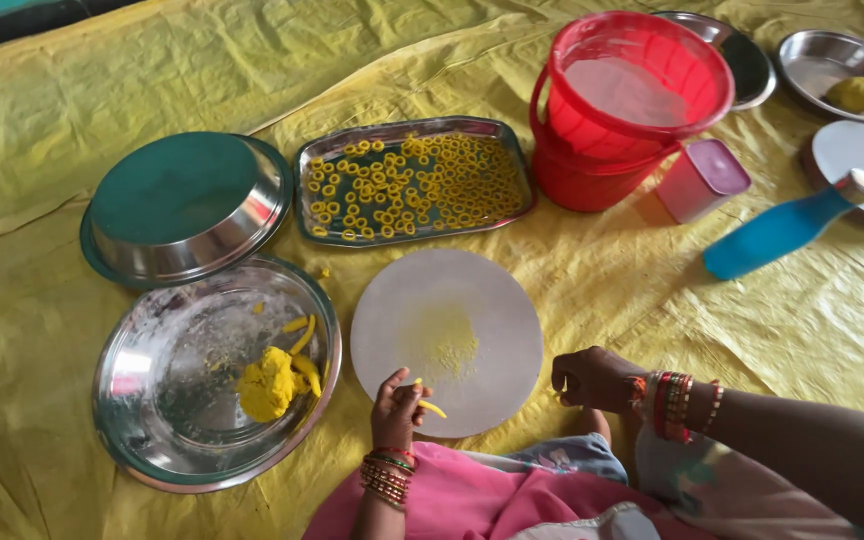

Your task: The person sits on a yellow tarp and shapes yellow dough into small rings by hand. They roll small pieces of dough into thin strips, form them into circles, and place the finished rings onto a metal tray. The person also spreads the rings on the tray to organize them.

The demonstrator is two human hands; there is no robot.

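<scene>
Yellow dough strip (430,407) in left hand (397,407) over round board (446,340)

Bangled wrists (387,478), pink garment (492,500)

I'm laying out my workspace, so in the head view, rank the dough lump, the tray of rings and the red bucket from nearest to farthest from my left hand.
From the left hand:
1. Dough lump, just to its left, in the steel plate.
2. Tray of rings, straight ahead past the round board.
3. Red bucket, far ahead to the right.
</scene>
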